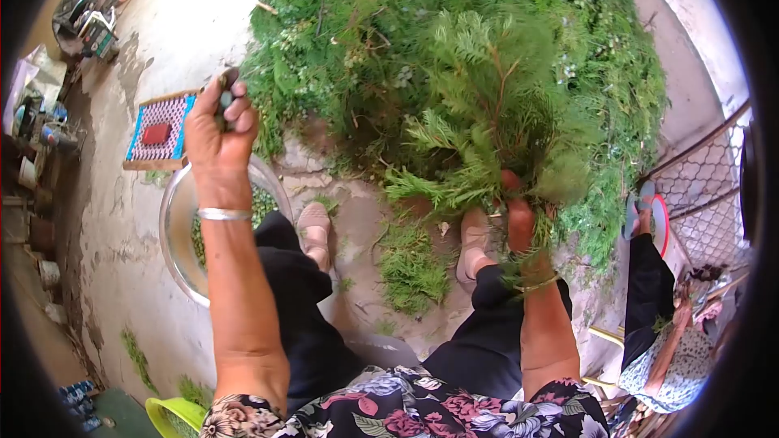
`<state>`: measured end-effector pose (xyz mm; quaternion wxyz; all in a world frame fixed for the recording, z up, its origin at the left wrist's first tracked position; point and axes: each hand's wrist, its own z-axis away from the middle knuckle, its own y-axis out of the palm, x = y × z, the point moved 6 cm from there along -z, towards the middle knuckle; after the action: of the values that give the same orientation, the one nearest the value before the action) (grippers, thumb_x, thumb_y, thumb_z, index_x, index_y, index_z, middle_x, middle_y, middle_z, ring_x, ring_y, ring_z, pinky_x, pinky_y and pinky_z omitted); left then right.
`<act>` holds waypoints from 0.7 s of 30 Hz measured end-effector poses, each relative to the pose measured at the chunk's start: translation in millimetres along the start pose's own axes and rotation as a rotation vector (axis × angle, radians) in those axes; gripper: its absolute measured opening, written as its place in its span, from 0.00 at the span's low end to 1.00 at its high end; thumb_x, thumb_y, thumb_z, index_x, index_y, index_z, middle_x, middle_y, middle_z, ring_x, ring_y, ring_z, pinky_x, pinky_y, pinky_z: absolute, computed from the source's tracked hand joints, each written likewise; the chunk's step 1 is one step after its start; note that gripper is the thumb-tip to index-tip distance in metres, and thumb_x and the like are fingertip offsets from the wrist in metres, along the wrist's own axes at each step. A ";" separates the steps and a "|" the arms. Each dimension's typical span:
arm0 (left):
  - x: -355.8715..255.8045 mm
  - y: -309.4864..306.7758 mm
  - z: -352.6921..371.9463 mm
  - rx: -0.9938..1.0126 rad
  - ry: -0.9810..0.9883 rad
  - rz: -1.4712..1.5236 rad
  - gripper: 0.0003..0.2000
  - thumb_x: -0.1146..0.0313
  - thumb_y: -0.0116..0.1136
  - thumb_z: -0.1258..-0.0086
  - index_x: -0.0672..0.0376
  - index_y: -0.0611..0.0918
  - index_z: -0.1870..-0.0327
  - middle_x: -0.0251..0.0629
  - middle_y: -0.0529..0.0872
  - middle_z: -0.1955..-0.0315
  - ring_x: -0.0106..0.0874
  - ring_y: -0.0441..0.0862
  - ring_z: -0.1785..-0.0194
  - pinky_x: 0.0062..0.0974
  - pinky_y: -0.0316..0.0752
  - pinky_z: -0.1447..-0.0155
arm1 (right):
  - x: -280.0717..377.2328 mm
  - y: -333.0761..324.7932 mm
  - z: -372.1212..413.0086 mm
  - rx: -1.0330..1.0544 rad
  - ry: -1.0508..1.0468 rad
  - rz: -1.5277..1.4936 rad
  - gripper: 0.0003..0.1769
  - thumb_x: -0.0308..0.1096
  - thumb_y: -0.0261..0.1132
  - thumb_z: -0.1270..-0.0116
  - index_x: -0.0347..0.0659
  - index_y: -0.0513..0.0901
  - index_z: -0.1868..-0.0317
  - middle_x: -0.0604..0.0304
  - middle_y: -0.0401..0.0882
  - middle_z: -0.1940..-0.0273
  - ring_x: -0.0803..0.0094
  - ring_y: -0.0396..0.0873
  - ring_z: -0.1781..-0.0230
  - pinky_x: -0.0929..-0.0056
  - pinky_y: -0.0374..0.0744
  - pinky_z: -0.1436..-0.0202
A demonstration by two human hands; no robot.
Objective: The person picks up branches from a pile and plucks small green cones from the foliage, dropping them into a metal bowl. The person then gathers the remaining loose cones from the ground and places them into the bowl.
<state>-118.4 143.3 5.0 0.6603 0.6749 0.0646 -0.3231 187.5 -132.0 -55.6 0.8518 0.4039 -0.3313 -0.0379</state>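
Note:
My left hand (222, 122) is raised above the rim of a metal basin (174, 223), its fingers curled round small greenish-grey berries. Green berries lie in the basin, partly hidden by my forearm. On the right, my right hand (518, 215) is closed round the lower stems of a leafy green branch (495, 105), which fans upward and is partly blurred. Behind the branch spreads a large heap of cut evergreen branches (349, 40).
A patterned mat (166, 152) bearing a red block (156, 134) is at left. Loose sprigs (410, 268) lie between my feet. Another person (665, 357) sits at right near a wire mesh fence (706, 178). A yellow-green container (182, 412) is at lower left.

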 end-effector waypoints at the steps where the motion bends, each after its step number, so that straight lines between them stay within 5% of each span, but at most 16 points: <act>1: -5.0 -2.4 6.0 -0.008 0.013 -0.090 0.11 0.70 0.52 0.32 0.67 0.74 0.54 0.42 0.77 0.72 0.22 0.66 0.79 0.19 0.60 0.77 | 8.8 7.3 2.8 0.082 -0.150 0.471 0.15 0.41 0.58 0.30 0.37 0.79 0.58 0.61 0.79 0.66 0.74 0.77 0.69 0.72 0.74 0.64; 2: -10.6 -5.6 13.3 -0.018 0.028 -0.181 0.11 0.70 0.53 0.33 0.66 0.75 0.53 0.41 0.77 0.72 0.23 0.67 0.78 0.19 0.61 0.76 | 14.6 16.0 7.1 0.157 -0.298 0.943 0.17 0.42 0.53 0.27 0.36 0.78 0.53 0.61 0.79 0.62 0.74 0.76 0.65 0.71 0.74 0.57; 6: -54.6 -80.8 29.9 -0.262 -0.008 -0.349 0.09 0.69 0.54 0.34 0.63 0.78 0.57 0.41 0.80 0.70 0.26 0.75 0.73 0.19 0.69 0.72 | 20.0 46.7 23.1 0.293 -0.202 0.700 0.13 0.40 0.59 0.32 0.37 0.80 0.60 0.62 0.80 0.69 0.74 0.76 0.71 0.75 0.75 0.66; 8: -70.8 -82.8 67.3 -0.557 0.124 -0.547 0.09 0.65 0.56 0.35 0.60 0.81 0.61 0.37 0.80 0.72 0.28 0.78 0.72 0.25 0.74 0.68 | 20.6 45.3 24.7 0.289 -0.154 0.634 0.12 0.39 0.58 0.32 0.37 0.80 0.60 0.62 0.80 0.68 0.74 0.76 0.72 0.74 0.75 0.66; 10: -105.1 -124.9 89.2 -0.622 0.079 -1.267 0.20 0.54 0.60 0.38 0.63 0.80 0.56 0.36 0.79 0.66 0.33 0.78 0.57 0.36 0.73 0.52 | 19.4 42.8 25.2 0.290 -0.103 0.570 0.12 0.37 0.58 0.32 0.37 0.80 0.60 0.61 0.80 0.67 0.74 0.76 0.72 0.74 0.75 0.66; 11: -107.7 -114.9 97.4 -0.391 0.284 -1.513 0.27 0.50 0.60 0.39 0.68 0.78 0.50 0.43 0.81 0.57 0.42 0.76 0.48 0.37 0.70 0.44 | 18.8 38.8 24.8 0.256 -0.074 0.560 0.12 0.36 0.57 0.33 0.37 0.80 0.59 0.60 0.80 0.66 0.73 0.77 0.71 0.74 0.75 0.66; 13: -139.2 -154.7 120.2 -0.842 0.389 -2.177 0.30 0.50 0.58 0.38 0.72 0.76 0.47 0.53 0.80 0.51 0.51 0.73 0.44 0.37 0.67 0.39 | 20.7 35.2 28.8 0.224 -0.055 0.538 0.12 0.35 0.56 0.34 0.37 0.80 0.58 0.59 0.80 0.65 0.73 0.77 0.70 0.74 0.76 0.66; 15: -148.1 -155.9 145.0 -0.871 0.471 -2.206 0.29 0.51 0.59 0.38 0.72 0.76 0.48 0.56 0.79 0.51 0.53 0.73 0.44 0.39 0.67 0.39 | 18.0 35.1 36.2 0.253 0.027 0.642 0.17 0.31 0.54 0.33 0.33 0.78 0.47 0.57 0.82 0.57 0.69 0.80 0.58 0.70 0.80 0.55; 17: -154.1 -148.4 159.3 -0.905 0.545 -2.234 0.29 0.53 0.60 0.39 0.73 0.76 0.48 0.59 0.79 0.51 0.55 0.73 0.44 0.41 0.66 0.39 | 13.1 45.2 48.1 0.314 -0.060 0.656 0.17 0.37 0.55 0.31 0.33 0.78 0.49 0.57 0.81 0.58 0.70 0.80 0.62 0.71 0.79 0.57; 19: -138.1 -99.3 178.8 -0.687 0.605 -2.139 0.22 0.63 0.62 0.38 0.73 0.77 0.50 0.54 0.82 0.55 0.46 0.79 0.50 0.36 0.71 0.44 | 7.8 65.3 68.0 0.443 -0.021 0.620 0.22 0.45 0.55 0.29 0.32 0.78 0.51 0.56 0.82 0.58 0.70 0.80 0.63 0.71 0.79 0.54; 21: -100.1 -47.4 190.8 -0.456 0.434 -1.619 0.15 0.73 0.61 0.38 0.72 0.78 0.52 0.46 0.84 0.59 0.34 0.81 0.57 0.28 0.75 0.51 | -3.1 66.0 76.3 0.499 0.020 0.525 0.21 0.42 0.55 0.28 0.31 0.77 0.49 0.54 0.81 0.57 0.68 0.80 0.60 0.69 0.79 0.52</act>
<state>-288.1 5.0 32.3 0.3194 0.3192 0.7125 -0.5370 126.3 -137.3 24.5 0.7110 0.5009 -0.4146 0.2679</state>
